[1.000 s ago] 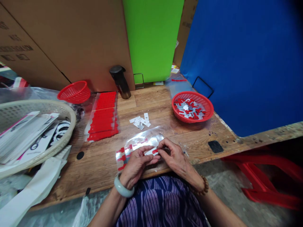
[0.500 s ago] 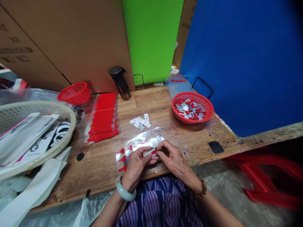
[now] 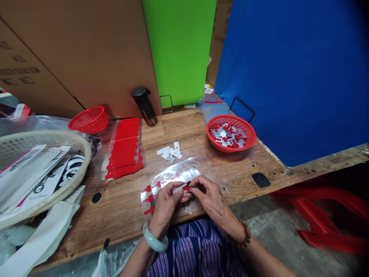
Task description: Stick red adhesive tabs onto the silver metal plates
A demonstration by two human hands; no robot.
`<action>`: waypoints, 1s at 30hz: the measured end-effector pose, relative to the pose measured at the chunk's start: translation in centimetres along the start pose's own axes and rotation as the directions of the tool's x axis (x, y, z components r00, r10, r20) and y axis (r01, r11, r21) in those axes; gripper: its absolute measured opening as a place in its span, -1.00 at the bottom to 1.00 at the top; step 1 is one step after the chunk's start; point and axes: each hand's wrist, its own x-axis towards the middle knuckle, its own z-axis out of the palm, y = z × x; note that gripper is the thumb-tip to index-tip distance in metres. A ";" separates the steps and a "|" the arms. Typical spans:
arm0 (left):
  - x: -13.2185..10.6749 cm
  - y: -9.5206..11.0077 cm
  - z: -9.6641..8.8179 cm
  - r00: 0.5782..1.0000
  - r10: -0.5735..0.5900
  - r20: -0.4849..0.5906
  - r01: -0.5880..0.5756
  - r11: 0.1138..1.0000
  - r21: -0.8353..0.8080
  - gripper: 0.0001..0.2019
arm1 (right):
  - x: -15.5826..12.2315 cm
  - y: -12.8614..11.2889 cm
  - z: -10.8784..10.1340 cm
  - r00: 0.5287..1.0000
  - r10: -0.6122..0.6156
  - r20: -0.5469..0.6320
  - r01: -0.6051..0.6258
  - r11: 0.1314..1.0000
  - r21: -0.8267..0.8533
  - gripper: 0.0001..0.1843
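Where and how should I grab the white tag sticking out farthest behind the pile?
Pinch the white tag by its long edges at the far end, probably from the right: it lies roughly flat, that end juts beyond the pile, and tabletop shows right of it.

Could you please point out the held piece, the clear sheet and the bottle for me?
Held piece (image 3: 186, 189): head view, on its red part.
Clear sheet (image 3: 182, 166): head view, on its shiny bare upper part.
Bottle (image 3: 145, 107): head view, on its dark body, below the cap.
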 end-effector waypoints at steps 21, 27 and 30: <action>-0.2 0.2 0.0 0.991 -0.134 0.004 0.134 0.985 -0.109 -0.70 | 0.3 1.8 0.6 0.983 -0.183 0.011 0.178 0.938 -0.299 -0.85; -0.4 0.2 0.2 0.995 -0.094 -0.021 0.093 0.994 -0.056 -0.66 | -0.2 1.0 0.8 0.976 -0.219 0.007 0.204 0.896 -0.394 -0.85; -0.4 0.2 0.1 0.997 -0.075 -0.019 0.074 0.997 -0.035 -0.64 | -0.3 0.7 1.0 0.976 -0.216 0.009 0.199 0.884 -0.423 -0.84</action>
